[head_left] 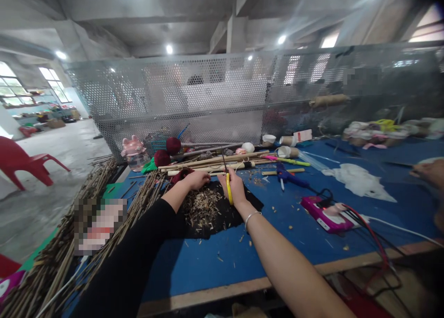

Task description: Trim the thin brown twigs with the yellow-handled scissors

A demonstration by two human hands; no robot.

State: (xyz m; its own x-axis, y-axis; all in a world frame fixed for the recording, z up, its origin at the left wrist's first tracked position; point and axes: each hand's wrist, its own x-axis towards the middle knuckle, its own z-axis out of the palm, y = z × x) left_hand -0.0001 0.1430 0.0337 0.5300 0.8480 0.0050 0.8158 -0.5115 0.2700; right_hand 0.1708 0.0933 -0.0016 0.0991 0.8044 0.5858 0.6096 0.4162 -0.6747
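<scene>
My right hand (236, 187) holds a pair of scissors with yellow handles (229, 189); the dark blades point up and away from me. My left hand (199, 180) is at the far left edge of a black cloth (199, 231), its fingers curled in and beside some dark red yarn (180, 175). Whatever those fingers may pinch is too small to make out. Between and below both hands, a heap of short cut twig pieces (204, 206) lies on the cloth. A few more bits are scattered on the blue table (222, 267).
Long thin twigs (133, 218) lie in bundles at left, near a blurred phone-like object (100, 225). Sticks (211, 160) and red yarn balls (173, 145) lie at the back. A blue glue gun (291, 177) and magenta power strip (324, 215) are right; another person's hand (430, 174) shows farther right.
</scene>
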